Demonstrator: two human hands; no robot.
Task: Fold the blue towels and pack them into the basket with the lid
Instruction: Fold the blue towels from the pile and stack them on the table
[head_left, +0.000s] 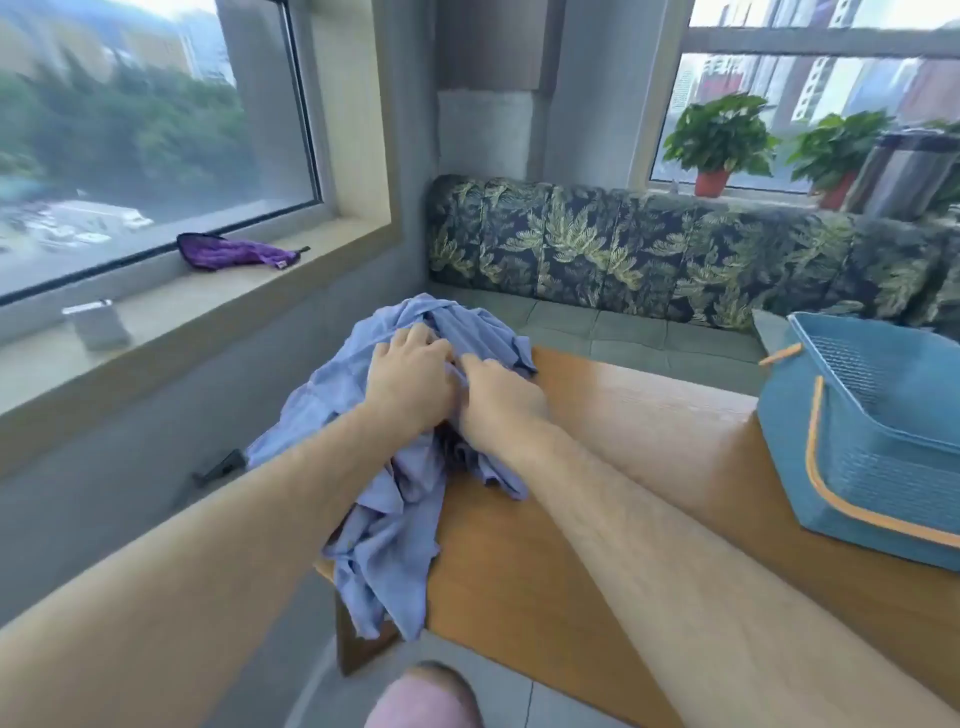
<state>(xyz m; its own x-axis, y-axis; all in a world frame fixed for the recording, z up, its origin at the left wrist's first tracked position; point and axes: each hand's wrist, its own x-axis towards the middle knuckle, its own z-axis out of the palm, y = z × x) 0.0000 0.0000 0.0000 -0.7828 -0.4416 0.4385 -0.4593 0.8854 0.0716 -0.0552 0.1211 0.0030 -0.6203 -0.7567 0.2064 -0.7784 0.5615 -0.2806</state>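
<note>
A crumpled heap of blue towels (384, 530) lies on the left end of the wooden table (597, 509), part of it hanging over the left edge. My left hand (410, 379) rests on top of the heap, its fingers curled into the cloth. My right hand (493, 400) is right beside it, its fingers dug into the folds of the same heap. A blue plastic basket (883, 447) with an orange rim stands at the table's right end, its lid (862, 358) tipped up open.
A leaf-patterned sofa (675, 265) runs behind the table. On the window sill at left lie a purple cloth (228, 252) and a small grey box (98, 325). Potted plants (719, 145) and a metal bin (904, 176) stand on the right sill.
</note>
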